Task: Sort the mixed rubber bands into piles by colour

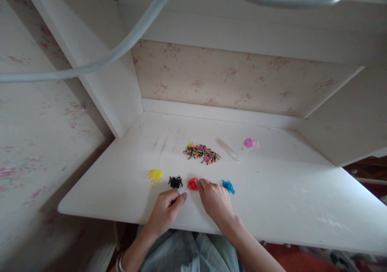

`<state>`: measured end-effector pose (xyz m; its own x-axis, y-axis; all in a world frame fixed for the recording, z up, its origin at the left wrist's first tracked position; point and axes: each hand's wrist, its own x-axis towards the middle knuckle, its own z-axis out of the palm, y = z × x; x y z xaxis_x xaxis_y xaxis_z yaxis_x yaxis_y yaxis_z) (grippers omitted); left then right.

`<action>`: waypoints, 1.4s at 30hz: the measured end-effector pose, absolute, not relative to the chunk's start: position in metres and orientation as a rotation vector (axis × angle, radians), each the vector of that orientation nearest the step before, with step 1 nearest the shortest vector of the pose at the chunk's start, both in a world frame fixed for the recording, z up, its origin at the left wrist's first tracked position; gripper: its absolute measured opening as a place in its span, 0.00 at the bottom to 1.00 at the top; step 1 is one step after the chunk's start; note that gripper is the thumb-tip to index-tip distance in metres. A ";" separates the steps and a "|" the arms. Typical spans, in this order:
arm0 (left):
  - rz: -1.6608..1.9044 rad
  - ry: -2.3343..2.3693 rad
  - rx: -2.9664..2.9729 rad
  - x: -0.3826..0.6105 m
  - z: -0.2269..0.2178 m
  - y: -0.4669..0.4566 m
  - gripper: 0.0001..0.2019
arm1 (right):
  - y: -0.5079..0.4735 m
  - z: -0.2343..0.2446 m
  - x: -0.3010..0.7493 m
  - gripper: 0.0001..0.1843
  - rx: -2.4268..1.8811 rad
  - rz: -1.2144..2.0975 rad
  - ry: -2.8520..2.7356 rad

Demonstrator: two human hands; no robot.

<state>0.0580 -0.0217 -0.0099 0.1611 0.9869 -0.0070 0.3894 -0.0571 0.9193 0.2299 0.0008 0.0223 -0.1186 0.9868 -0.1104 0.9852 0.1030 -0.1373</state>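
Small elastic bands lie on the white desk in colour piles: yellow bands point(155, 176), black bands point(175, 182), red bands point(192, 183) and blue bands point(228, 186). A bit of pink shows behind my right hand, mostly covered. Farther back is a larger heap of mixed-colour bands point(202, 153). My left hand point(169, 205) rests near the desk's front edge below the black pile, fingers curled and thumb against them; what they hold, if anything, is hidden. Over the right side of the red pile, my right hand point(213, 197) has its fingertips pinched together, their contents too small to make out.
A clear plastic tube point(232, 154) lies behind the piles, with a pink lid-like piece point(249, 143) to its right. The white desk point(287, 199) has side panels and a low shelf overhead. A pale cable-like tube point(127, 42) crosses the upper view.
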 end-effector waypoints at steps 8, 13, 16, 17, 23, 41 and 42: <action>0.890 1.362 1.612 0.058 -0.009 -0.022 0.21 | -0.003 0.022 0.231 0.18 -1.988 0.263 -2.349; 0.884 1.361 1.606 0.058 -0.010 -0.022 0.21 | 0.003 0.023 0.252 0.20 -2.048 0.326 -2.217; 0.888 1.353 1.603 0.058 -0.012 -0.022 0.22 | 0.019 0.024 0.271 0.19 -2.165 0.352 -2.128; 0.889 1.350 1.607 0.058 -0.012 -0.022 0.22 | 0.026 0.025 0.277 0.19 -2.208 0.353 -2.109; 0.902 1.355 1.611 0.058 -0.013 -0.023 0.22 | 0.067 0.025 0.291 0.19 -2.291 0.336 -2.125; 0.920 1.342 1.592 0.057 -0.011 -0.021 0.21 | 0.083 0.017 0.275 0.23 -2.293 0.229 -2.254; 0.922 1.339 1.594 0.057 -0.011 -0.021 0.21 | 0.083 0.016 0.275 0.23 -2.292 0.223 -2.258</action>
<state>0.0573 -0.0212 -0.0110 0.1596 0.9870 0.0196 0.3704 -0.0783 0.9256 0.2747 0.0827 0.0163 0.0117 0.9877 -0.1560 0.9991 -0.0178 -0.0375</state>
